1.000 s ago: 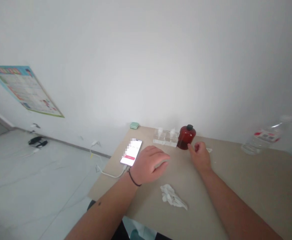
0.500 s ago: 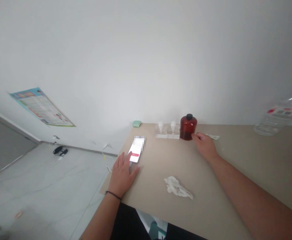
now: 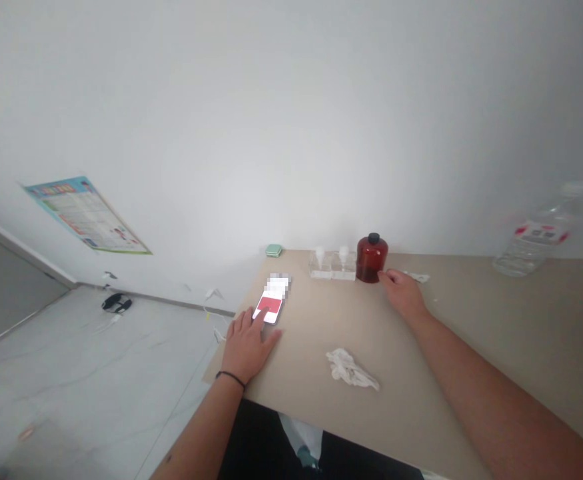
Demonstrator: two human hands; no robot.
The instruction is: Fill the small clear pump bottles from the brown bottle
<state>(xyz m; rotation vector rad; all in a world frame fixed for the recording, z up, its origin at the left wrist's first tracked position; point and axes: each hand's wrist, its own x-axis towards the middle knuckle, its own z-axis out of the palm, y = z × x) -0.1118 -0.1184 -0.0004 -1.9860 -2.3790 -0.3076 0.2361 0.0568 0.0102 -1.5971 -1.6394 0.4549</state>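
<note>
My left hand (image 3: 247,347) lies over the table's left side with its fingers spread. Its index fingertip touches the lower part of a phone (image 3: 270,308), whose lit screen has a red block. Beside the lower right of a dark red bottle with a black cap (image 3: 371,261), my right hand (image 3: 402,292) is closed, thumb and fingers pressed together. Whatever its fingers hold, if anything, is hidden. The bottle stands upright, against a clear holder (image 3: 332,270) with two white-topped pieces. A crumpled white tissue (image 3: 351,369) lies between my arms.
Further right, a clear plastic bottle (image 3: 534,243) stands near the wall. A small green case (image 3: 274,251) sits at the table's back left corner. Behind my right hand lies a flat whitish piece (image 3: 418,277). A white cable (image 3: 217,333) hangs by the table's left edge.
On the phone screen, the narrow red bar has become a larger red block. The view has shifted slightly; both hands stay in nearly the same places.
</note>
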